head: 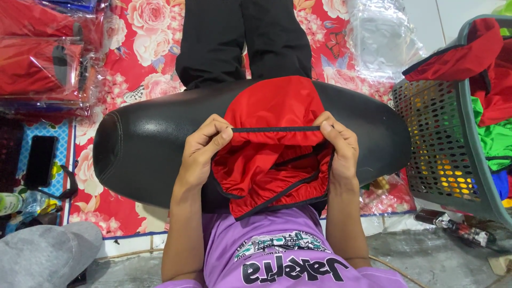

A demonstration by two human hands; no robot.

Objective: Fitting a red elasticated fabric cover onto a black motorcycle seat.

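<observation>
A home garment-packing spot on the floor: a floral mat [149, 42], plastic-bagged red clothes [40, 64] stacked far left, clear bags [381, 37] far right, a grey laundry basket [448, 144] of coloured garments at right.

A garment [272, 154] lay on a cushion [144, 154]; a basket [448, 144] stood to its right, packets [42, 64] lay left.

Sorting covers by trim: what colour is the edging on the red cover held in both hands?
Black edging on the red cover, clearest in the head view.
</observation>
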